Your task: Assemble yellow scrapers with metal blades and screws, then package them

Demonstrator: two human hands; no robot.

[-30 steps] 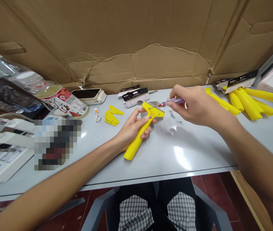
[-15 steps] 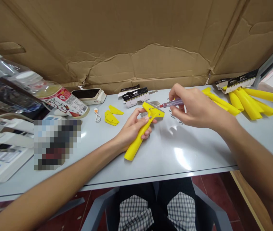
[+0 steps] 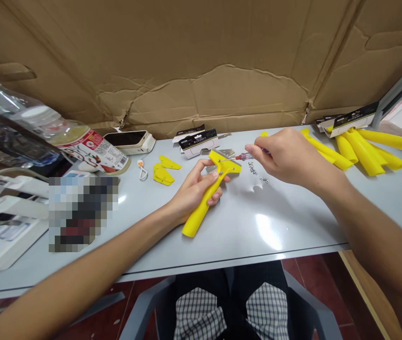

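Note:
My left hand (image 3: 201,184) is closed around the neck of a yellow scraper (image 3: 199,212), whose handle slants down toward the table's front edge. A metal blade plate shows along the scraper's wide head. In my right hand (image 3: 286,153) is a screwdriver (image 3: 245,156) with a clear reddish-purple handle. Its shaft points left, and the tip meets the scraper head near the left screw hole. Several small screws or nuts (image 3: 253,171) lie just below and right of the screwdriver. Left of my left hand are loose yellow plates (image 3: 163,174).
Several yellow handles (image 3: 369,151) lie at the right with black-and-white packaging cards (image 3: 354,120). Another card (image 3: 199,143) is behind the scraper. A phone-like device (image 3: 130,141), a bottle (image 3: 90,148) and white power strips (image 3: 12,236) occupy the left. Cardboard (image 3: 204,56) stands behind the table.
My right hand has shifted its grip back along the screwdriver, its fingers now more curled and turned over. The scraper and my left hand stay nearly in place.

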